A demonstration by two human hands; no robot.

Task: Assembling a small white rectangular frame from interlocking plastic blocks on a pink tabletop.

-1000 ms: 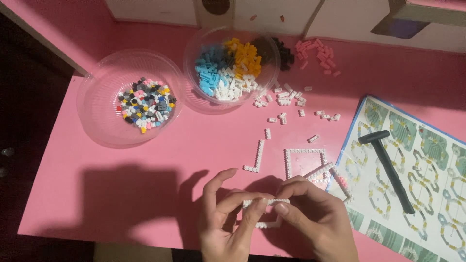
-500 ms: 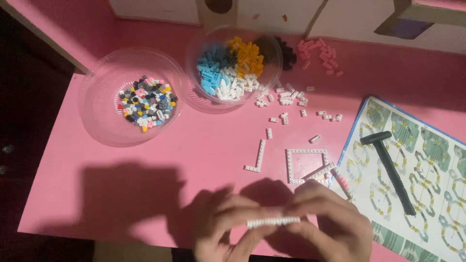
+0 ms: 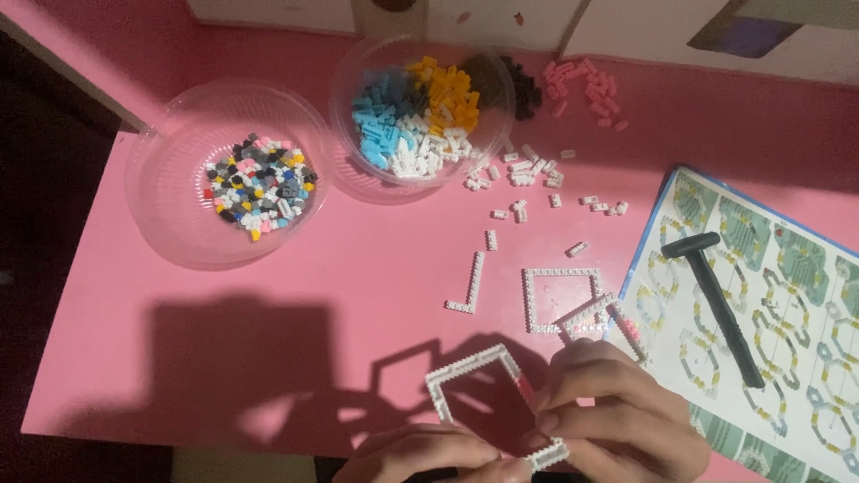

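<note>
Both my hands hold a white rectangular frame of small bricks [image 3: 474, 365] at the near edge of the pink table [image 3: 268, 313]. My left hand [image 3: 420, 452] grips its near side from below. My right hand [image 3: 617, 416] pinches its right side, where a pink piece shows. The frame is tilted up off the table. Just beyond lie a flat white square frame [image 3: 562, 300], a second small frame with pink bricks [image 3: 598, 320] and an L-shaped white strip [image 3: 467, 288].
Two clear plastic bowls stand at the back: one with mixed dark and coloured bricks [image 3: 255, 183], one with blue, white and orange bricks [image 3: 416, 112]. Loose white bricks [image 3: 528, 179] and pink bricks [image 3: 586, 85] lie scattered. An instruction sheet [image 3: 778, 313] with a black tool [image 3: 716, 300] lies at right.
The white piece in my hands was held edge-on as a thin strip; now it is turned up and shows as an open rectangular frame. My hands have dropped lower in view.
</note>
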